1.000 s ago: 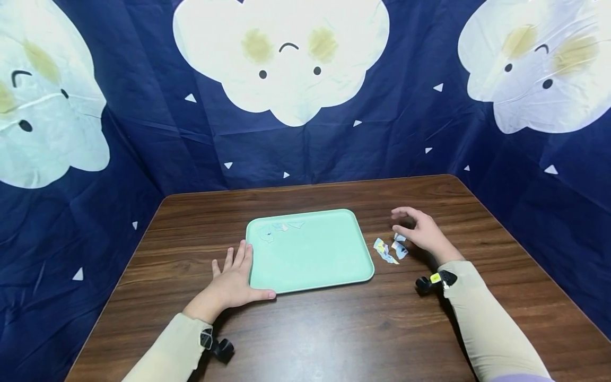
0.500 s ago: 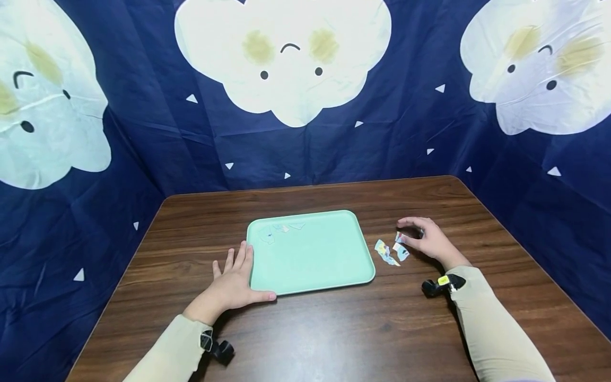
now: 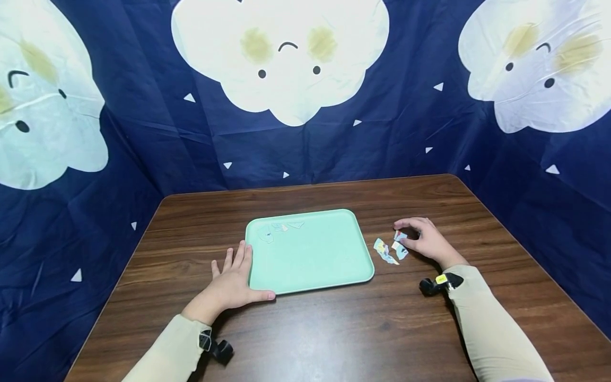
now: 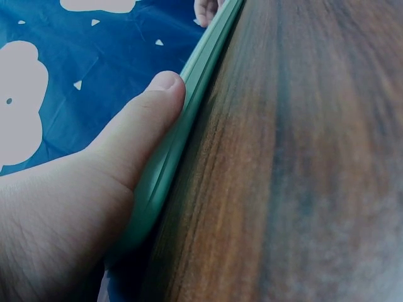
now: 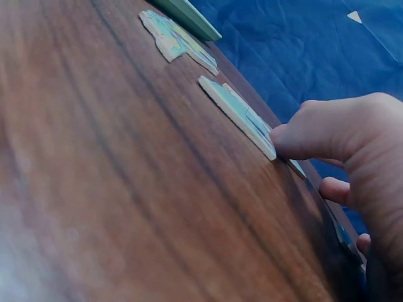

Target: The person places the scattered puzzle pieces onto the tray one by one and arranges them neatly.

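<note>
A mint-green tray [image 3: 315, 254] lies on the table. My left hand [image 3: 231, 278] rests at its near left corner, fingers spread along the left rim and thumb along the front rim; the left wrist view shows the thumb [image 4: 148, 113] against the rim. To the right of the tray, my right hand [image 3: 427, 240] pinches a small blue-and-red puzzle piece [image 3: 400, 235] between thumb and forefinger, low at the table. Two more puzzle pieces lie beside it: a blue-and-white one [image 3: 401, 250] just in front and a yellow-and-blue one [image 3: 384, 251] nearer the tray.
Several pale flat pieces [image 3: 280, 227] sit in the tray's far left corner. Brown wood tabletop [image 3: 324, 334] surrounds the tray. Behind the table hangs a dark blue cloth [image 3: 305, 151] printed with clouds. Each wrist carries a small black camera [image 3: 221, 351].
My right hand came down and back toward me over the piece, its thumb and forefinger closing about it. The left hand and the tray stay where they were.
</note>
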A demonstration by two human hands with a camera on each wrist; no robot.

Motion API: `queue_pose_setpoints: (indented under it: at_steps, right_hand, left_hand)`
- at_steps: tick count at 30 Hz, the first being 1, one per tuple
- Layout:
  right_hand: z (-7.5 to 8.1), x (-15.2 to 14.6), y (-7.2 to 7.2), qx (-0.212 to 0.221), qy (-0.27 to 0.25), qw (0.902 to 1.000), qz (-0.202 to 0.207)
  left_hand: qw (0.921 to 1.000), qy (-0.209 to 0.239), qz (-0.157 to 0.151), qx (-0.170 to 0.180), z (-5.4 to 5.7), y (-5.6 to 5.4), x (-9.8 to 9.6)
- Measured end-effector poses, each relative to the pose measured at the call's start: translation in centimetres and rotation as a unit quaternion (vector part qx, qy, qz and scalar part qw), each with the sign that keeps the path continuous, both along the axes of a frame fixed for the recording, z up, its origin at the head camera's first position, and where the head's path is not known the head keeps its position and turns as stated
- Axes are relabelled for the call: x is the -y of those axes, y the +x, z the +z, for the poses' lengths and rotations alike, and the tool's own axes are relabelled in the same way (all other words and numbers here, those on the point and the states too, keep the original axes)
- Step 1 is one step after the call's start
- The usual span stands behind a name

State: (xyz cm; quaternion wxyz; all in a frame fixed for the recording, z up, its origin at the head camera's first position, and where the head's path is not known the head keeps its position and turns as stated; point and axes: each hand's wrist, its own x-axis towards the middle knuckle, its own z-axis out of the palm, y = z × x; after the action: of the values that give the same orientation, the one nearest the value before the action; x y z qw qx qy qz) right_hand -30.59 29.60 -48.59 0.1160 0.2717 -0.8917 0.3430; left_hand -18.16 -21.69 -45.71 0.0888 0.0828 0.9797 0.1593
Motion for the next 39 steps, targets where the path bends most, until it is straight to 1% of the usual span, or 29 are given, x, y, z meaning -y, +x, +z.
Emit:
queue_pose_setpoints:
  at_steps: [8,13,15,22,26,30,39]
  right_hand:
    - [0.22,0.07,0.17,0.011,0.004,0.9997,-0.02]
    - [0.23,-0.05,0.31,0.004,0.014,0.9998,-0.01]
    - [0.19,-0.14,0.35,0.009,0.019,0.9997,-0.009]
    - [0.34,-0.15,0.32,0.025,0.025,0.999,-0.028]
    - [0.48,-0.1,0.48,0.016,0.031,0.9986,-0.04]
    - [0.57,-0.11,0.58,-0.006,0.036,0.9985,-0.041]
    - [0.46,0.15,0.07,-0.036,0.024,0.9984,-0.037]
  left_hand:
    - [1.0,-0.002,-0.001,-0.005,-0.07,0.0,0.0]
    - [1.0,0.0,-0.001,-0.002,-0.04,0.01,-0.04]
    - [1.0,0.0,-0.001,0.0,-0.01,0.02,-0.07]
    - [1.0,-0.001,-0.002,-0.006,-0.09,-0.07,0.01]
    - [1.0,-0.003,-0.002,-0.007,-0.19,-0.1,0.07]
    - [1.0,-0.004,-0.002,-0.006,-0.24,-0.12,0.09]
    - [1.0,-0.001,-0.002,-0.003,-0.23,-0.13,0.08]
